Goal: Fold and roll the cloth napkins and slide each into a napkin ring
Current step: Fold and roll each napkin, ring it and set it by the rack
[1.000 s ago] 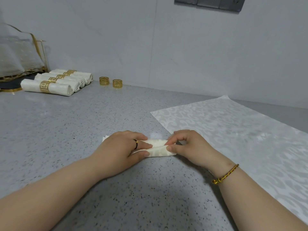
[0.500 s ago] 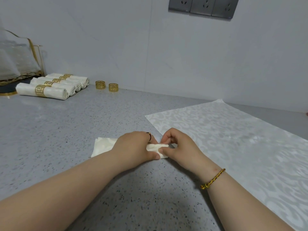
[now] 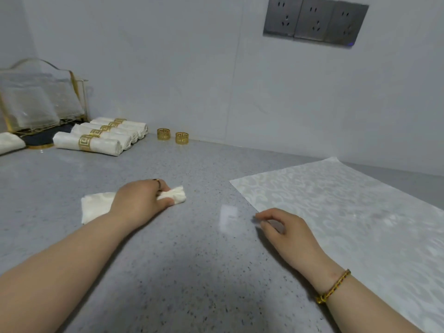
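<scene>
Nothing here can be read: no words, labels, brand names or numbers show on any surface.

You have a grey speckled stone surface (image 3: 192, 272), three grey wall sockets (image 3: 315, 21) above, and a clear gold-framed rack (image 3: 40, 99) far left.

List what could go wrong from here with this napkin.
1. Only the left hand grips the napkin. Its left end lies flat, so the roll may loosen.
2. The loose rings stand far back by the wall. Reaching for one could let the roll spring open.
3. The right hand is by the flat cloth and might drag its edge.
</scene>
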A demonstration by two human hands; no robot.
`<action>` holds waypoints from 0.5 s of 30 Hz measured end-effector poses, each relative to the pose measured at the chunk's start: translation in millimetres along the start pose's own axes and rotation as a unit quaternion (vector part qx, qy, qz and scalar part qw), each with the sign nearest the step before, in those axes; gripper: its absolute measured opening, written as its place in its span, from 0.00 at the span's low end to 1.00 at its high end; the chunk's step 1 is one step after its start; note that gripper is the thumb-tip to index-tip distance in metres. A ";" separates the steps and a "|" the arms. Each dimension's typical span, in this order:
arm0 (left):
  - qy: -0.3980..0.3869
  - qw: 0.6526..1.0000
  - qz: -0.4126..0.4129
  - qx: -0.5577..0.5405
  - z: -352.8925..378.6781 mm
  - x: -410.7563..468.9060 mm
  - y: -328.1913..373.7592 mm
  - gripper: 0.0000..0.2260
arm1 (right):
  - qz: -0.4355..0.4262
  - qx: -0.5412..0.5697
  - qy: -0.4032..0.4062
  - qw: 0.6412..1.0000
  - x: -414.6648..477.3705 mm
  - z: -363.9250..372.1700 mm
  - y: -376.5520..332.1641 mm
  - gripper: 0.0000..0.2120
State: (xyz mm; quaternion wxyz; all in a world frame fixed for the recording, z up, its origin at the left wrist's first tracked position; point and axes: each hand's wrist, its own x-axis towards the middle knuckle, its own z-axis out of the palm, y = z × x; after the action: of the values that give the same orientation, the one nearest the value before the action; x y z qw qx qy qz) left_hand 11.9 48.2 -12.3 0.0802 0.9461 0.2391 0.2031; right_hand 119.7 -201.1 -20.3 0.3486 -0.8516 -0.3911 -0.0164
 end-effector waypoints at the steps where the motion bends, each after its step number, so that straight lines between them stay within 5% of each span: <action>1: 0.008 1.000 -0.023 0.003 -3.0 4.0 -13.7 0.14 | -0.002 -0.009 -0.011 1.000 1.0 1.7 -3.9 0.10; 6: 0.041 0.995 -0.083 -0.034 -5.3 15.0 -57.3 0.12 | -0.022 -0.086 -0.064 0.994 39.5 10.8 -29.8 0.12; 15: 0.001 0.995 -0.069 -0.073 0.7 23.9 -74.7 0.05 | -0.050 -0.258 -0.084 0.961 196.7 88.2 -55.4 0.17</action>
State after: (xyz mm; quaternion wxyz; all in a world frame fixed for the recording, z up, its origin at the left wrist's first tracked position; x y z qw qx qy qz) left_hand 0.0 125.0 -23.2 0.1631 0.9188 0.2881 0.2148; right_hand 197.0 6.1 4.3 0.0820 -0.8904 -0.4433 -0.0622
